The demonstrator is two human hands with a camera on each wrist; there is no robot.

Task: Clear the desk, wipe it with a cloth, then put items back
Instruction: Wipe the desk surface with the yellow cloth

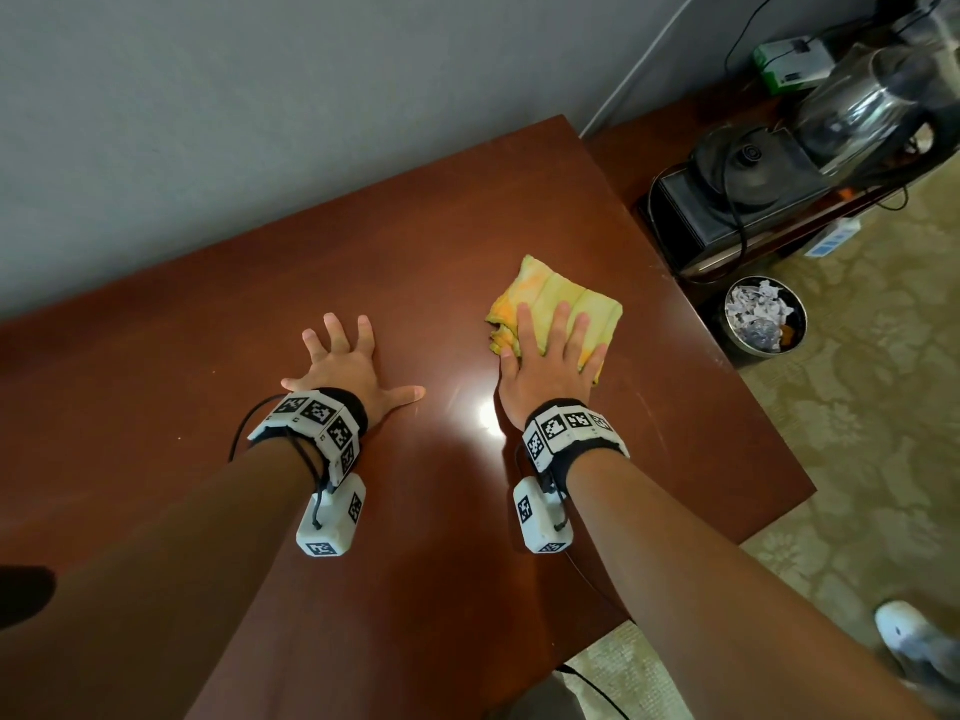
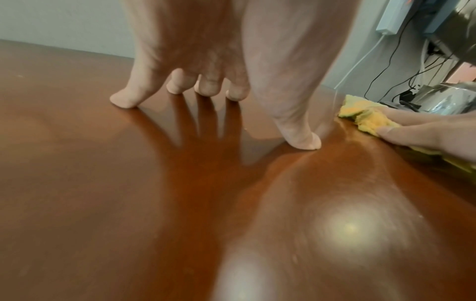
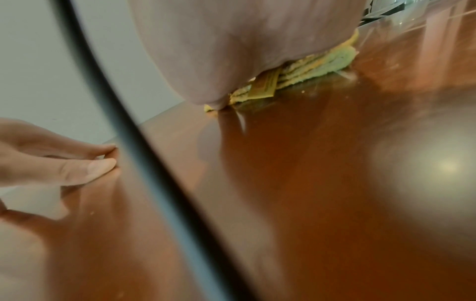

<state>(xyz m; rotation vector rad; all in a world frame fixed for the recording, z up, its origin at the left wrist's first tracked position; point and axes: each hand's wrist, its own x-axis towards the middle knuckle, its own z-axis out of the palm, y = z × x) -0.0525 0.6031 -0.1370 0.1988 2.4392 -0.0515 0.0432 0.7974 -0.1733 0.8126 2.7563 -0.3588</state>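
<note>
A folded yellow cloth lies on the glossy brown desk, right of centre. My right hand presses flat on its near half, fingers straight. The left wrist view shows the cloth under those fingers. In the right wrist view my palm covers most of the cloth. My left hand rests spread on the bare desk, fingertips touching the wood and holding nothing. It also shows at the left edge of the right wrist view, left hand.
A lower side table at the right carries a black box, a glass kettle and cables. A metal bin of paper scraps stands on the patterned carpet. The grey wall borders the desk's far edge.
</note>
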